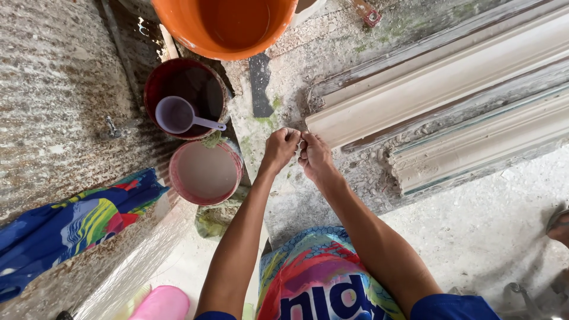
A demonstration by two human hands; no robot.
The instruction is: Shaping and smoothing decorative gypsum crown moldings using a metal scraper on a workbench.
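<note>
**Desk:** What do the hands show?

**Photographer:** Seen from above, both arms reach forward and meet at the near end of a long cream moulding (438,80) that runs away to the upper right. The left hand (280,148) is curled into a loose fist, fingers folded in and knuckles up. The right hand (314,157) is bunched the same way, its fingertips turned toward the left hand. The two touch at the fingers.

**Desk:** Holding anything?

**Photographer:** A small pale scrap (301,144) shows between the fingers, right at the tip of the moulding. Both hands seem pinched narrowly on it, but it is too small to say what it is, or whether it is joined to the moulding.

**Desk:** And the moulding itself?

**Photographer:** It lies in a weathered form on a rough, crumb-strewn surface. A second moulding (486,142) lies just beside it, nearer the person, its near end ragged.

**Desk:** What else is around?

**Photographer:** To the left of the hands, a pink-rimmed bucket (175,178) holds a pale, milky mix. Behind it a dark red bucket (155,83) has a lilac scoop (178,115) resting inside, handle pointing right. An orange tub (178,24) sits at the top edge. A bright blue patterned cloth (77,222) lies at far left on corrugated sheet, and a printed multicoloured sack (320,278) covers the person's lap.
</note>
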